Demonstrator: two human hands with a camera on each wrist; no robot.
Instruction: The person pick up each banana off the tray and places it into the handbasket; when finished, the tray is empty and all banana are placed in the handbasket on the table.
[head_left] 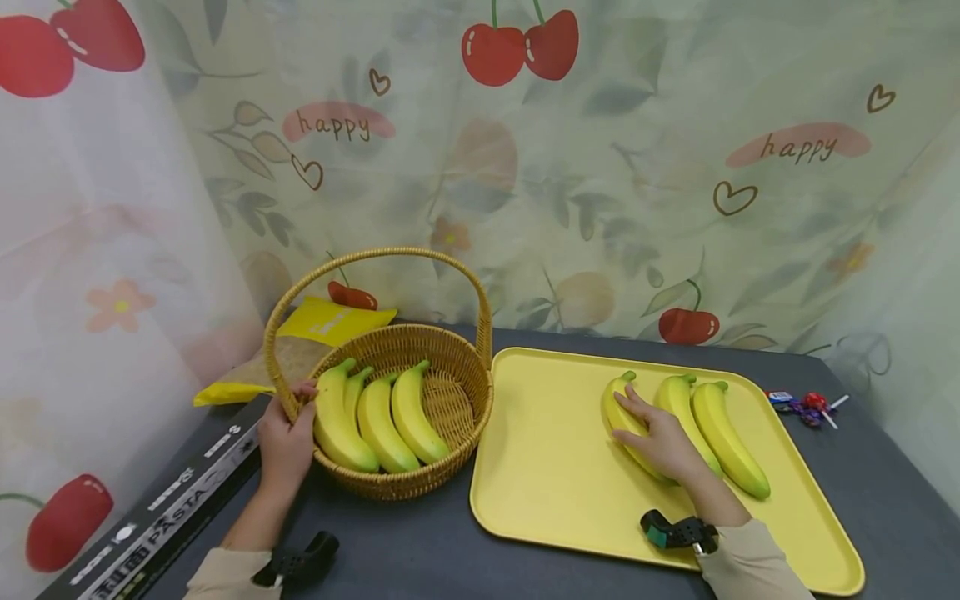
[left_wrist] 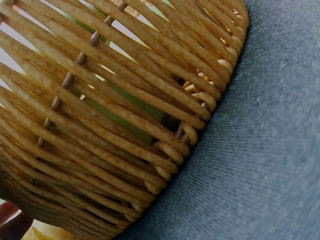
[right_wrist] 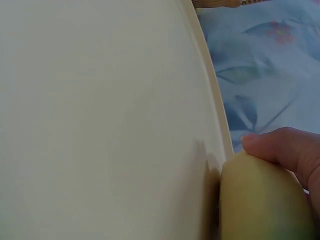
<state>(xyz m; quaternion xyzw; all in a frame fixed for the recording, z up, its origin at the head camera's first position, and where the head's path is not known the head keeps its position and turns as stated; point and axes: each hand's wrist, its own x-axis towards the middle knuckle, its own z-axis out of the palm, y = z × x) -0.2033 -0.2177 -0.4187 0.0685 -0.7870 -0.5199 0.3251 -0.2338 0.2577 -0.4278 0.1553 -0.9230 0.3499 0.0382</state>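
Wrist cameras sit nearest the lens, strapped at both of my sleeves. My right hand (head_left: 660, 442) lies on the leftmost banana (head_left: 621, 421) of three on the yellow tray (head_left: 547, 450); the right wrist view shows a fingertip (right_wrist: 280, 147) curled over its skin, so I judge the grip closed around it, not yet lifted. The other two tray bananas (head_left: 712, 429) lie just beside it, touching each other. My left hand (head_left: 287, 442) grips the rim of the wicker basket (head_left: 457, 400), thumb hooked over the edge, steadying it on the dark table (head_left: 420, 550).

Status, as a judgement: four basket bananas (head_left: 375, 417) are already loaded; three remain on the tray. Transfer is roughly half complete.
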